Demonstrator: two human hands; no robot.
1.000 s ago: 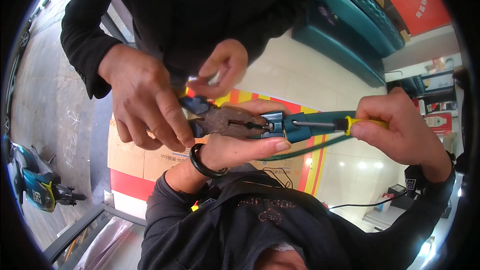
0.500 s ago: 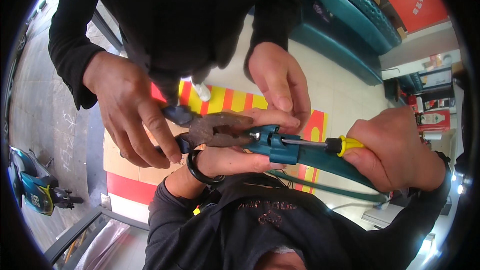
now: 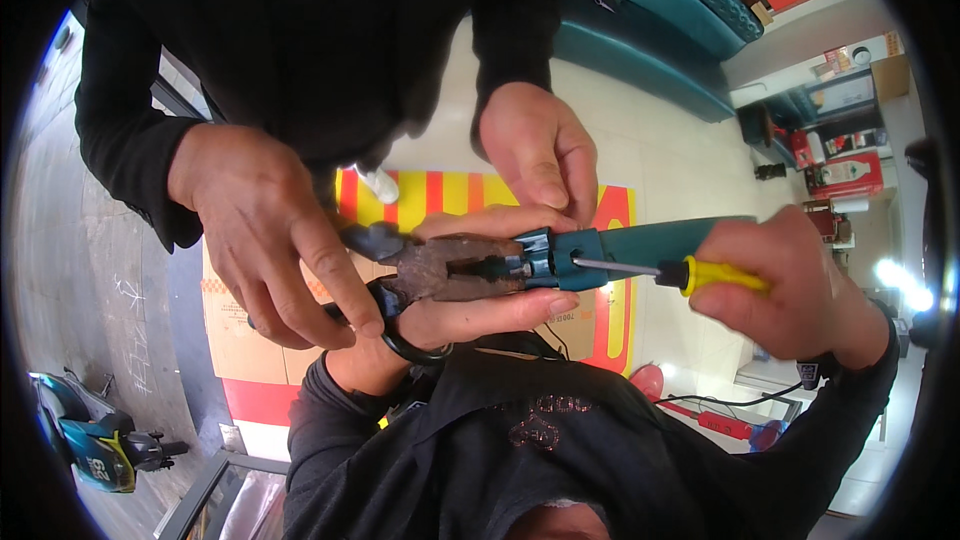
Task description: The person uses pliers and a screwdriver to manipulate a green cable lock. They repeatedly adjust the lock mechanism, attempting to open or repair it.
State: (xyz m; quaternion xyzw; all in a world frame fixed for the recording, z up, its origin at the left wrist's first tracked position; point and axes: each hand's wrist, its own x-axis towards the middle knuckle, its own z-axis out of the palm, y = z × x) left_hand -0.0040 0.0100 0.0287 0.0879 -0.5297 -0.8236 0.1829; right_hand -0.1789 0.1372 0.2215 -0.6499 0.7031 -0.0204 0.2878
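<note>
The left hand (image 3: 475, 318), thumb and fingers on opposite sides, is curled around the wide end of a long, flat, glossy teal tool body (image 3: 655, 242) at mid-view. The right hand (image 3: 770, 285) is wrapped firmly round the yellow grip of a thin metal-shafted screwdriver (image 3: 722, 277), its tip at that end, where a co-worker's hand (image 3: 255, 215) points rust-brown metal pliers (image 3: 425, 270), their jaws parted.
</note>
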